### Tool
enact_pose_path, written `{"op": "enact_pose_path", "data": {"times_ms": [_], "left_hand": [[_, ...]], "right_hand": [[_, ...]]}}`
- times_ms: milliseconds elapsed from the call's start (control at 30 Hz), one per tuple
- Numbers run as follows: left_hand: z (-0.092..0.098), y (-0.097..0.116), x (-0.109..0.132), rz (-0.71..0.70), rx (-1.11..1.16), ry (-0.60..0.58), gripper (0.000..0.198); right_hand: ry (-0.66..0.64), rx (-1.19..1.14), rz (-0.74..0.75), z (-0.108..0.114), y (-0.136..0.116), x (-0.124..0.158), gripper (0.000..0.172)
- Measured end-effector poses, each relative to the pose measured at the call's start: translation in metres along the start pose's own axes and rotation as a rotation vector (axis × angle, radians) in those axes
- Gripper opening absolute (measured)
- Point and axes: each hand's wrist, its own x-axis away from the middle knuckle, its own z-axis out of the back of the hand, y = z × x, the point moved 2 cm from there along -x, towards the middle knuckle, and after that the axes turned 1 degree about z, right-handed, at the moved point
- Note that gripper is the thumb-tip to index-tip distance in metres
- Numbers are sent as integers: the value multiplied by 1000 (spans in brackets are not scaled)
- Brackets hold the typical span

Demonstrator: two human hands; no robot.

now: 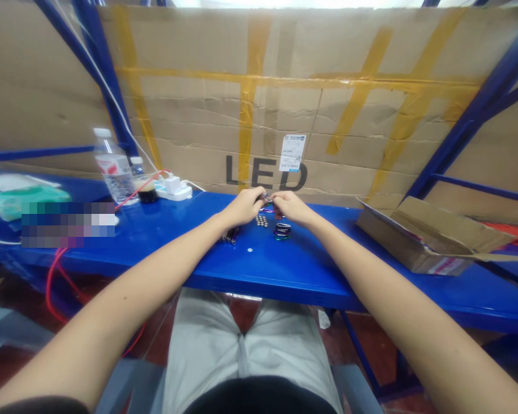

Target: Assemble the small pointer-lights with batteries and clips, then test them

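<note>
My left hand (245,206) and my right hand (290,207) meet over the far part of the blue bench (285,270), fingers pinched together on a small metal part (266,198) between them, too small to name. Just below the hands lie a cluster of small silver pieces (261,221), a little pile of coloured rings (282,231) and a dark bundle of parts (229,234). A tiny white dot (250,250) sits on the bench nearer to me.
A clear water bottle (113,167), a small dark jar (147,192) and a white power strip (172,188) with a red cable stand at the left. An open cardboard box (431,236) lies at the right. A taped cardboard wall marked LED (267,172) backs the bench.
</note>
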Motion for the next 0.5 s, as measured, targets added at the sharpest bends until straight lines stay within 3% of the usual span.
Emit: {"op": "enact_pose_path", "data": {"times_ms": [200, 367, 500], "left_hand": [[-2, 0, -1, 16, 45, 17, 5], [2, 1, 0, 83, 85, 17, 27], [9, 4, 0, 32, 22, -3, 12]], "right_hand": [[54, 73, 25, 0, -2, -1, 19], [71, 150, 51, 2, -3, -1, 21], [106, 272, 118, 7, -6, -1, 22]]}}
